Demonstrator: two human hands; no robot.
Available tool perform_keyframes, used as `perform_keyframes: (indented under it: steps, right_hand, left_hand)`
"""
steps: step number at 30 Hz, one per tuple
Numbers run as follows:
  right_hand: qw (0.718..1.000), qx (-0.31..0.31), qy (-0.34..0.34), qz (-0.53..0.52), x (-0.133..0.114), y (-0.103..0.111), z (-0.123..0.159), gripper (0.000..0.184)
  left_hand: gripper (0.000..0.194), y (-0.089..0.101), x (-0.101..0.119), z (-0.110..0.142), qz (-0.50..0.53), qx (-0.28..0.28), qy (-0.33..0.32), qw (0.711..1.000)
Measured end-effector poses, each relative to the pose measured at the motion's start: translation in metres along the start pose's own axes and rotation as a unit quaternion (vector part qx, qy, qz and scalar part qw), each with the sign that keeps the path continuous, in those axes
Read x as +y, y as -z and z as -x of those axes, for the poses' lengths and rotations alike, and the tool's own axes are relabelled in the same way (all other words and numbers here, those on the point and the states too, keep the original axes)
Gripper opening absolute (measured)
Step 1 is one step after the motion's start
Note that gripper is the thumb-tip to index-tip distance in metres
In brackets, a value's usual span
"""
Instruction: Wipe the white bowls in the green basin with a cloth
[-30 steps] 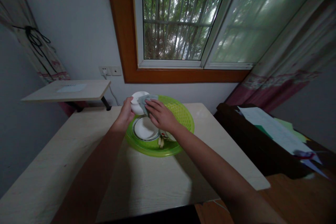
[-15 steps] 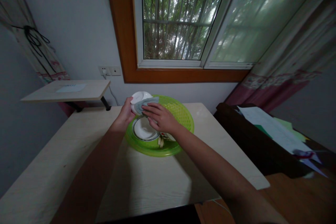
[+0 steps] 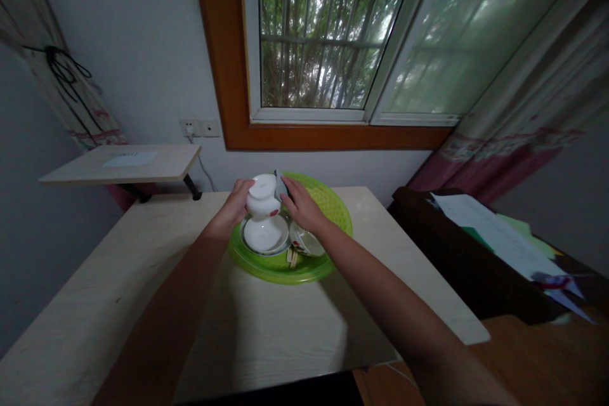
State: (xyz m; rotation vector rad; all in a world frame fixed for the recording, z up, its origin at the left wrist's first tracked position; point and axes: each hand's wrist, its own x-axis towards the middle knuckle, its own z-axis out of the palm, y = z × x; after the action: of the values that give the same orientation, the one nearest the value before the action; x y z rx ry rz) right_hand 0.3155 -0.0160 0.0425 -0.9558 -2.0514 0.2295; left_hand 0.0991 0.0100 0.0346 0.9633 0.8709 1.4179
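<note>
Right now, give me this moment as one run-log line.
left hand: grips white bowl with red motif | right hand: holds gray cloth at bowl's side | green basket on table: white dish, floral bowl

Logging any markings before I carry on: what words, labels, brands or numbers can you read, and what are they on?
No text can be read.
White slip on the raised shelf: faint marks, too small and blurred to read.
Large white sheet at far right: nothing legible.
White bowl in the left hand: a red mark, too small to make out; no readable lettering.
</note>
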Motion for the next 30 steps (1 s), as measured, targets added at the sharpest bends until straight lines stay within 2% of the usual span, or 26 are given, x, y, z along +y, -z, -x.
perform_keyframes:
  steps: [3, 8, 12, 18, 21, 25, 30]
  right_hand:
    - [1.0, -0.005, 0.0, -0.025, 0.004, -0.002, 0.001, 0.063]
    - [0.999, -0.014, 0.027, -0.018, -0.001, 0.0, 0.003, 0.069]
    - [0.998, -0.029, 0.058, 0.003, -0.008, 0.007, 0.003, 0.073]
    - [0.991, -0.048, 0.12, 0.031, -0.018, 0.012, 0.0, 0.079]
    - [0.988, -0.062, 0.136, 0.035, -0.02, 0.011, 0.0, 0.082]
    - [0.993, -0.04, 0.108, 0.014, -0.018, 0.007, -0.002, 0.072]
    - [0.999, -0.022, 0.026, -0.041, -0.007, 0.002, -0.002, 0.064]
  left_hand:
    - [0.034, -0.004, 0.004, 0.004, -0.036, 0.022, -0.015, 0.999]
    - [0.037, -0.008, 0.006, 0.006, -0.069, 0.02, -0.035, 0.997]
    - [0.037, -0.008, 0.005, 0.006, -0.083, 0.015, -0.027, 0.996]
    - [0.041, -0.007, -0.002, 0.007, -0.147, -0.057, -0.054, 0.986]
    - [0.043, -0.004, -0.007, 0.003, -0.179, -0.075, -0.069, 0.979]
    - [0.046, -0.003, -0.008, 0.001, -0.181, -0.081, -0.085, 0.976]
    - [0.046, -0.004, -0.002, 0.005, -0.209, -0.072, -0.094, 0.971]
